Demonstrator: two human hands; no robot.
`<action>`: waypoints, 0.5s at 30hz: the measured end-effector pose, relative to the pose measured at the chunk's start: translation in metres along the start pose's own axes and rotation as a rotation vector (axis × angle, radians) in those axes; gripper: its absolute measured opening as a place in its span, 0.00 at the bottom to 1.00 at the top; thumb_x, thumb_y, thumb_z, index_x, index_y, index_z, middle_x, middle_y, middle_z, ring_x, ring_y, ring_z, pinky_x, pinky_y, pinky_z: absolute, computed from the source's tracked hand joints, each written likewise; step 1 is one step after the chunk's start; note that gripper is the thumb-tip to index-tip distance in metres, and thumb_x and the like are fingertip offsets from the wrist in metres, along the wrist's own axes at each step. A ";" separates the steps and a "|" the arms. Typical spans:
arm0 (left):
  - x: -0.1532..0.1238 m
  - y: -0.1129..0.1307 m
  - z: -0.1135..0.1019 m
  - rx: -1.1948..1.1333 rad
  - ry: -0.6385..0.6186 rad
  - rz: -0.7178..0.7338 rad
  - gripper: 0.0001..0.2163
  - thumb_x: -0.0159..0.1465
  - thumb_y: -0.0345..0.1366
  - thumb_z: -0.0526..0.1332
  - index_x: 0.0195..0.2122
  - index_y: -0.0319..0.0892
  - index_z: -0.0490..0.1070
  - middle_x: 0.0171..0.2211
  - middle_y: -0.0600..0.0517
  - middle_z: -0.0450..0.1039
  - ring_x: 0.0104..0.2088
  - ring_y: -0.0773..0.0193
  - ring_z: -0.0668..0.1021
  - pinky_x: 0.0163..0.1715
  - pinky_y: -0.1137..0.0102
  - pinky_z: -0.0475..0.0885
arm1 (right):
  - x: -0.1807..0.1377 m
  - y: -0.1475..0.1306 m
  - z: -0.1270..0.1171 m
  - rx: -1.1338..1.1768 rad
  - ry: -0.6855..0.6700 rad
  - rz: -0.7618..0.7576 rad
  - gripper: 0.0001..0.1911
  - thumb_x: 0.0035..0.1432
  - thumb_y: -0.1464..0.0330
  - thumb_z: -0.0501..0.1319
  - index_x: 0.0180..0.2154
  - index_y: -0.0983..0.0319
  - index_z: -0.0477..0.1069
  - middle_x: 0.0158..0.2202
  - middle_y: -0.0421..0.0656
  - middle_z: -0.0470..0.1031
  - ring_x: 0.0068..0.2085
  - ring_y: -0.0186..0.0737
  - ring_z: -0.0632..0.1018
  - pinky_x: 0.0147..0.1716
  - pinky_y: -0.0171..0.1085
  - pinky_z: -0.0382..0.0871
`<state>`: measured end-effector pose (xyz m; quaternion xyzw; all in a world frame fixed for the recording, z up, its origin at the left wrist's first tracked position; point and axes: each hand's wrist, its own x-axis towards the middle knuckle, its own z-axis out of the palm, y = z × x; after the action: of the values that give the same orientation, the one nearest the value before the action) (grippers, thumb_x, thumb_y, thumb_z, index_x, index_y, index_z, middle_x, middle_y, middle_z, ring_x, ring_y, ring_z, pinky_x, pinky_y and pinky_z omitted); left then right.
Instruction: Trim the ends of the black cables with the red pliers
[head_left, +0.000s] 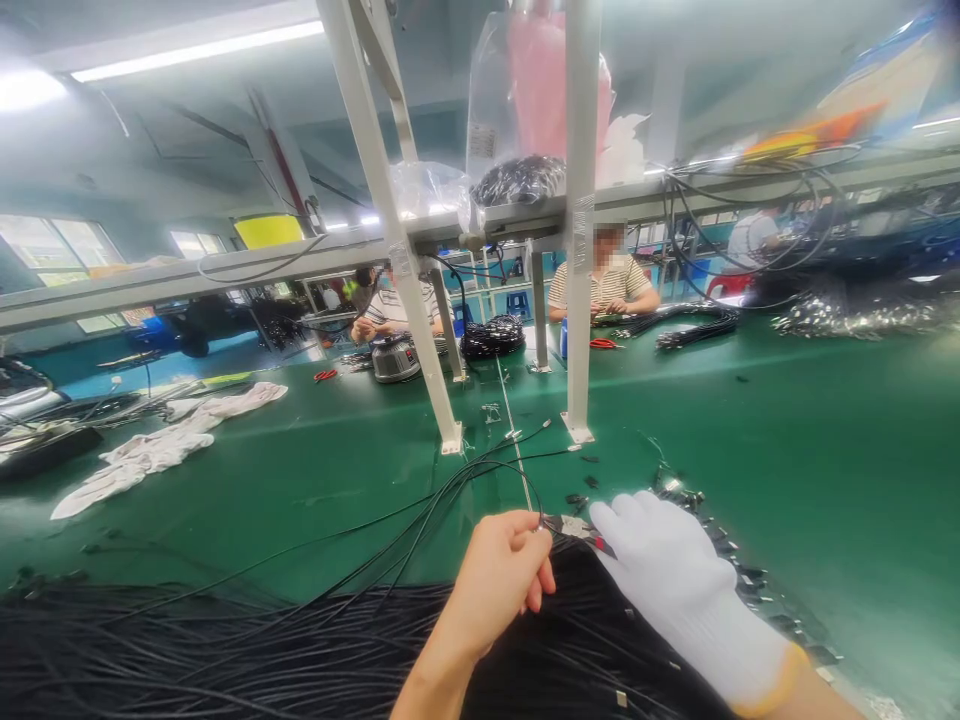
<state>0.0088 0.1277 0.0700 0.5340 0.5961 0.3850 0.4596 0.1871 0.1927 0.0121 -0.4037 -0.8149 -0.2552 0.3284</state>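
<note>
My left hand point(504, 565), bare, pinches the end of a thin black cable point(531, 482) between thumb and fingertips. In a white glove with a yellow cuff, my right hand point(671, 580) is closed around a pair of pliers point(576, 526), whose metal jaws point left at the pinched cable end. Whether the jaws touch the cable, I cannot tell. Below both hands spreads a thick heap of black cables point(247, 650). Several loose cables point(442, 490) run from it to the table's middle, ending in light-coloured connectors.
Small black scraps and connector ends point(742, 575) lie along the heap's right side. White metal posts point(581, 300) rise from the green table point(787, 440) and carry a shelf. A white cloth point(169, 440) lies at left. Two people in striped shirts sit opposite.
</note>
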 end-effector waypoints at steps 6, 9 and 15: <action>-0.001 0.002 0.000 0.047 0.022 0.038 0.09 0.63 0.36 0.54 0.31 0.39 0.71 0.16 0.57 0.67 0.14 0.73 0.62 0.18 0.75 0.55 | -0.001 0.001 0.001 -0.002 0.021 -0.003 0.06 0.50 0.71 0.60 0.23 0.58 0.66 0.21 0.40 0.65 0.26 0.39 0.62 0.28 0.40 0.44; -0.001 0.002 -0.001 0.073 0.024 0.056 0.10 0.63 0.36 0.54 0.31 0.39 0.72 0.15 0.58 0.65 0.15 0.73 0.60 0.18 0.74 0.55 | -0.002 0.001 0.003 0.021 -0.020 -0.016 0.05 0.49 0.71 0.62 0.24 0.58 0.67 0.21 0.39 0.67 0.25 0.39 0.66 0.28 0.39 0.45; -0.001 0.001 -0.004 -0.032 -0.011 0.055 0.13 0.63 0.36 0.55 0.42 0.36 0.75 0.18 0.57 0.68 0.16 0.71 0.62 0.20 0.73 0.56 | 0.001 0.002 -0.003 0.195 -0.255 0.137 0.11 0.58 0.62 0.59 0.25 0.57 0.67 0.22 0.37 0.70 0.24 0.36 0.71 0.25 0.34 0.53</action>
<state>0.0055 0.1271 0.0723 0.5448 0.5725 0.4040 0.4607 0.1895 0.1922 0.0150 -0.4535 -0.8415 -0.0988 0.2766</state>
